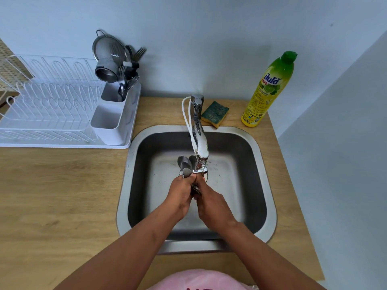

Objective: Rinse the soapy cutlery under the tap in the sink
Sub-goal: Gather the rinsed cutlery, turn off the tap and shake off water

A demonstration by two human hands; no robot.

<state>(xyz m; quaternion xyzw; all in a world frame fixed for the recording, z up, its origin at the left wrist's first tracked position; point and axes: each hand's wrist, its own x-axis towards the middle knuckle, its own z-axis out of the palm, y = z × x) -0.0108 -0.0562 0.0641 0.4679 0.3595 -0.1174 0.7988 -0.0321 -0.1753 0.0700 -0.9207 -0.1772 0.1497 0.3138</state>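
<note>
- Looking down from my head camera, I see at far left a white dish rack (48,101) on the wooden desk (52,195); its wire slots hold no plates
- At the rack's right end I see a white caddy (117,118); its rear compartment holds forks, spoons and a metal strainer (109,53), with a steel cup (105,74) tipped mouth-forward; its front compartment looks bare
- Right of the rack the steel sink (270,206) is set into the desk
- My left hand (181,195) is closed around a bunch of cutlery (185,165) over the middle of the basin; spoon bowls stick up past my fingers, just beside the spout
- The tap (200,139) reaches forward from the back rim, a white hose looped along it; I cannot tell whether water is running
- My right hand (211,204) is pressed against the left, fingers wrapped on the same bunch from the other side; the handles are hidden between my palms
- Behind the sink lies a green-and-yellow sponge (215,113); further right stands a yellow bottle of dish soap (266,91) with a green cap, upright near the wall
</note>
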